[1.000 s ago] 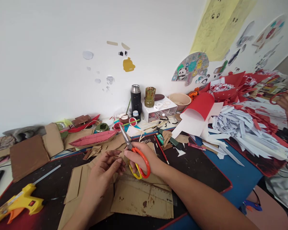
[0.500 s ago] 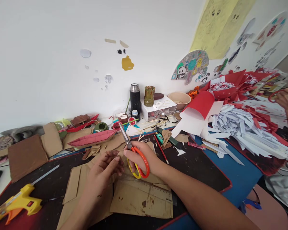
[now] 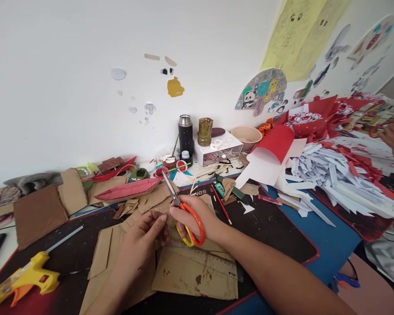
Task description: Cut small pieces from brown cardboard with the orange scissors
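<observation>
I'm mid-trim: right hand (image 3: 197, 218) grips the orange scissors (image 3: 184, 210), blades shut, left hand (image 3: 144, 236) pinching a small cardboard scrap (image 3: 160, 215) mid-mat; next cut needs the blades reopened, I judge

The scissors (image 3: 184, 209) had orange and yellow handles and shut steel blades pointing to 11 o'clock, raised above flat, stained brown cardboard pieces (image 3: 193, 273) at 6 o'clock.

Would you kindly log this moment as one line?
right hand: holds scissors | left hand: on cardboard | glue gun: idle, left
</observation>
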{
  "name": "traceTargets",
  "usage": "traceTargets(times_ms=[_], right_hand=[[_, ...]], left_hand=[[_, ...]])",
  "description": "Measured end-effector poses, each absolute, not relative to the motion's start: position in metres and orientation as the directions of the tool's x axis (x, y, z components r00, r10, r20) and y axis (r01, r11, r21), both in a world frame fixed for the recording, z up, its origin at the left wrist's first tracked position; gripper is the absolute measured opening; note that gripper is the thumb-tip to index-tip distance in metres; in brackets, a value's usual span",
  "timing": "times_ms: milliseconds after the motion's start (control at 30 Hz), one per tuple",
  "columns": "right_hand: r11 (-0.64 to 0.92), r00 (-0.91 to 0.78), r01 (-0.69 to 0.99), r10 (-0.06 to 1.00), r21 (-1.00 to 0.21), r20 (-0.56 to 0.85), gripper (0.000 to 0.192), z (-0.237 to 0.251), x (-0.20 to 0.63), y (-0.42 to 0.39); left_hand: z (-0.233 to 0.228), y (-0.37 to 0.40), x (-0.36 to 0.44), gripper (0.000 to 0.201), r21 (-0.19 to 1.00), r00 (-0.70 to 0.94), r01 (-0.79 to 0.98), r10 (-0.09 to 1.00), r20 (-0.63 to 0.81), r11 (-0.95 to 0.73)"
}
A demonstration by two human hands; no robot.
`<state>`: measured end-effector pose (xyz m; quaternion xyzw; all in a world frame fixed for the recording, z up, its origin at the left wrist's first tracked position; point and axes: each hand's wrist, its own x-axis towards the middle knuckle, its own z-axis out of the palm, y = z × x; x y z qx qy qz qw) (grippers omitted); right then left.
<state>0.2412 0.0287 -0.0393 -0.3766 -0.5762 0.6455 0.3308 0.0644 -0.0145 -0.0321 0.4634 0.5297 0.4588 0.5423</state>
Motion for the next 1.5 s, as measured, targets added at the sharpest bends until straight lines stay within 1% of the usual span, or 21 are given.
traceTargets(times_ms=[100, 233, 400, 600, 733, 867, 1000, 1167, 1400, 1500], right_hand=[[-0.097, -0.498, 0.010, 0.863, -0.995, -0.089, 0.036, -0.039, 0.242, 0.029], [-0.088, -0.499, 0.004, 0.863, -0.996, -0.078, 0.033, -0.043, 0.242, 0.030], [-0.084, -0.495, 0.000, 0.866, -0.997, -0.072, 0.034, -0.047, 0.242, 0.031], [-0.099, -0.496, -0.002, 0.864, -0.995, -0.085, 0.036, -0.047, 0.242, 0.030], [-0.088, -0.492, 0.015, 0.866, -0.996, -0.084, 0.039, -0.048, 0.242, 0.032], [-0.096, -0.478, 0.023, 0.873, -0.995, -0.095, 0.039, -0.047, 0.241, 0.033], [-0.081, -0.477, 0.029, 0.875, -0.996, -0.085, 0.041, -0.044, 0.242, 0.032], [-0.062, -0.491, 0.071, 0.867, -0.996, -0.089, 0.041, -0.043, 0.241, 0.032], [-0.103, -0.504, 0.044, 0.856, -0.994, -0.110, 0.044, -0.047, 0.240, 0.034], [-0.096, -0.514, 0.046, 0.851, -0.994, -0.106, 0.044, -0.047, 0.240, 0.033]], left_hand=[[-0.031, -0.013, 0.064, 0.059, 0.983, 0.029, -0.031, 0.983, -0.179, 0.180], [-0.032, -0.012, 0.064, 0.061, 0.982, 0.015, -0.055, 0.983, -0.182, 0.183], [-0.033, -0.012, 0.065, 0.066, 0.978, 0.010, -0.072, 0.981, -0.196, 0.196], [-0.033, -0.012, 0.063, 0.062, 0.990, 0.036, -0.003, 0.990, -0.140, 0.140], [-0.037, -0.011, 0.061, 0.058, 0.986, 0.028, -0.059, 0.987, -0.156, 0.158], [-0.042, -0.010, 0.059, 0.052, 0.980, 0.060, -0.091, 0.983, -0.174, 0.179], [-0.046, -0.009, 0.057, 0.048, 0.982, 0.016, -0.101, 0.987, -0.160, 0.161], [-0.048, -0.008, 0.053, 0.049, 0.975, -0.034, -0.116, 0.980, -0.194, 0.189], [-0.046, -0.009, 0.056, 0.046, 0.983, -0.027, -0.051, 0.984, -0.175, 0.174], [-0.046, -0.009, 0.057, 0.050, 0.982, -0.027, -0.063, 0.983, -0.181, 0.179]])
